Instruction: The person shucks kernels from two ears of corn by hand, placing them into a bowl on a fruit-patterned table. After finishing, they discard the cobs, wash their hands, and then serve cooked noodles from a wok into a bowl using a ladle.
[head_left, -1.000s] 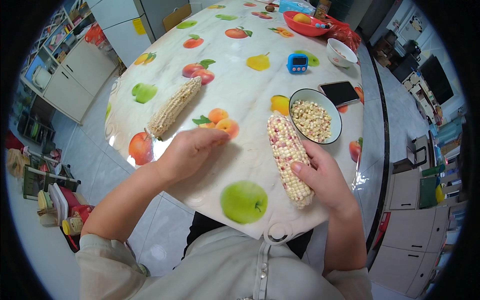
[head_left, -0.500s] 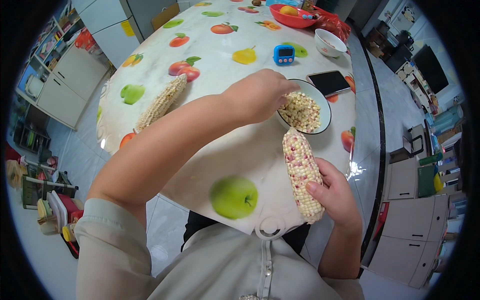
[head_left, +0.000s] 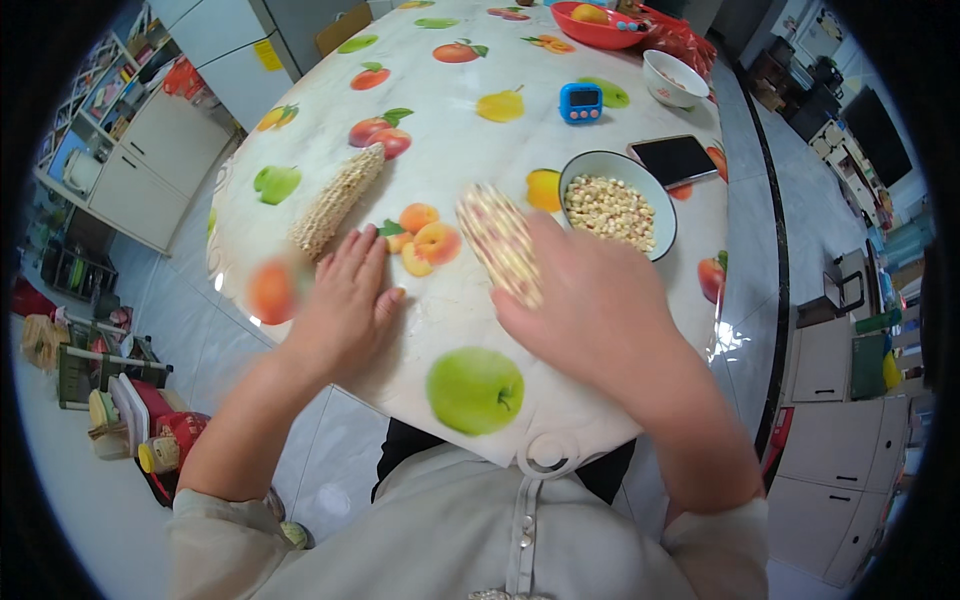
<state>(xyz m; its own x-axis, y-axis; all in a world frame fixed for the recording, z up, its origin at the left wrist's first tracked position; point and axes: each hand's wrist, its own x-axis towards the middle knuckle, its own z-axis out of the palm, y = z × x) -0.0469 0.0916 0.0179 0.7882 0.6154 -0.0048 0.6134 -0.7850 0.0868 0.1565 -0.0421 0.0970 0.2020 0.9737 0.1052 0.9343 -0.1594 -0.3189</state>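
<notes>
In my right hand (head_left: 595,305) is an ear of corn (head_left: 500,240) with pale and reddish kernels, held above the middle of the table and blurred by motion. Flat on the tablecloth rests my left hand (head_left: 345,295), fingers stretched out and holding nothing. Its fingertips come close to the lower end of a stripped corncob (head_left: 340,200); whether they touch it I cannot tell. Right of the held ear stands a bowl (head_left: 660,185) with loose corn kernels (head_left: 610,210) in it.
A phone (head_left: 672,160) lies just beyond the kernel bowl. Farther back are a blue timer (head_left: 580,102), a white bowl (head_left: 675,80), a red basin (head_left: 590,30) with fruit, and a red plastic bag (head_left: 680,42). The fruit-print tablecloth (head_left: 440,160) covers the table.
My left hand has left the kernel bowl and come down at the left, by the stripped cob. My right hand has carried the ear up and leftward from the table's near right edge.
</notes>
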